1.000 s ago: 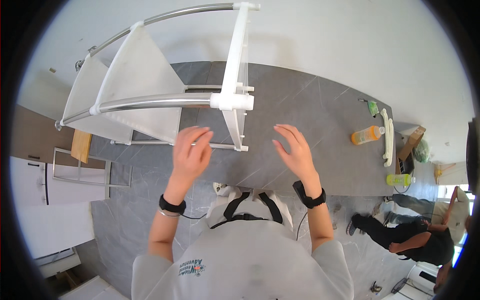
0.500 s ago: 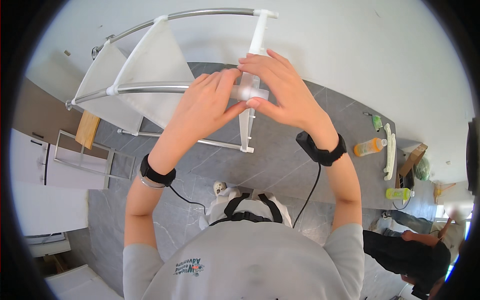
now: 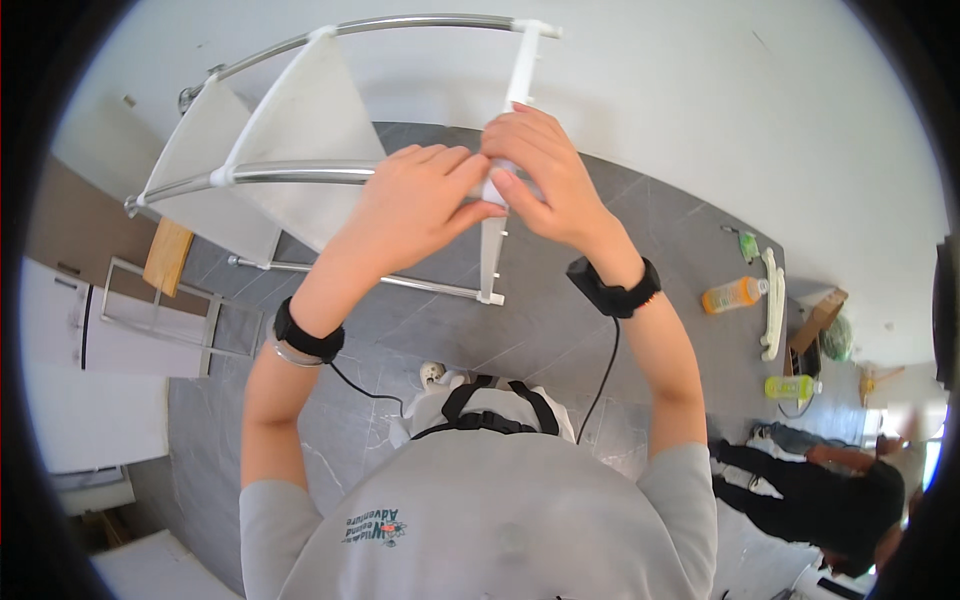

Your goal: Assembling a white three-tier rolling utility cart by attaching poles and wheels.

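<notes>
A rack of chrome tubes and white shelf panels lies on its side across the grey table. A white plastic end bar with short pegs joins the tubes at its right end. My left hand is closed around the near upper tube, beside its end. My right hand is closed over the white corner joint of the end bar, thumb in front and fingers behind. The two hands nearly touch, and they hide most of the joint.
At the table's right stand or lie an orange bottle, a green bottle, a white plastic bar and a small green packet. A person is at the lower right. A wooden board is at left.
My right hand has closed more tightly over the corner joint and shifted slightly left, covering the end that showed before. My left hand stays on the tube.
</notes>
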A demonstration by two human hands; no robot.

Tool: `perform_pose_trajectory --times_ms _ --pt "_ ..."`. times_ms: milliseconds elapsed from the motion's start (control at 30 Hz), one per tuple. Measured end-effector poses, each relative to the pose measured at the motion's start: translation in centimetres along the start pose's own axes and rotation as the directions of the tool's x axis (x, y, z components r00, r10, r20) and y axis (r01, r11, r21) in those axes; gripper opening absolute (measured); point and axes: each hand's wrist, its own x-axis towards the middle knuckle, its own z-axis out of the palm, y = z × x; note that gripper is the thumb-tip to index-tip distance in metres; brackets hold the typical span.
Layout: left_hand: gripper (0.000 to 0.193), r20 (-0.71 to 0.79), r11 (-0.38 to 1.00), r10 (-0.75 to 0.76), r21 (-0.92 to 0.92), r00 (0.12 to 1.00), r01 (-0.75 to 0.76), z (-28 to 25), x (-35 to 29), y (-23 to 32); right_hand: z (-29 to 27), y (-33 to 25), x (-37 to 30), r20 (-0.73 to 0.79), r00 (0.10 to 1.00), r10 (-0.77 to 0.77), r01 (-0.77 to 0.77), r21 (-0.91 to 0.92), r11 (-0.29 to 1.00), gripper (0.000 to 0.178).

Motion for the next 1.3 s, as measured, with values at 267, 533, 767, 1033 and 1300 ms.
perform_pose_trajectory --times_ms 267,533,767,1033,1300 --pt "0.033 0.008 0.997 0.07 -0.038 0.998 -0.07 0.4 0.1 0.6 -0.3 -0.6 -1.0 -0.095 0.995 -0.004 -0.004 -0.089 0.996 0.015" --pt "0.038 0.018 0.991 0.029 0.128 0.999 -0.031 1.0 0.4 1.8 -2.4 -1.5 -4.1 -0.178 0.976 0.123 -0.125 0.002 0.992 0.036" --pt "0.05 -0.454 0.987 0.084 -0.086 0.887 -0.137 6.8 0.4 6.1 -4.3 -1.6 -18.0 -0.069 0.877 0.476 -0.475 0.028 0.88 0.077" --pt "0.059 -0.661 0.815 -0.412 0.04 0.627 0.578 11.7 -9.0 5.0 -2.3 -3.9 -23.7 -0.239 0.567 0.788 -0.767 0.196 0.611 0.064" --pt "0.056 0.057 0.53 -0.809 -0.358 0.585 0.768 9.7 -15.5 0.8 -0.6 -2.4 -22.4 -0.568 0.385 0.728 -0.785 0.214 0.582 0.046"
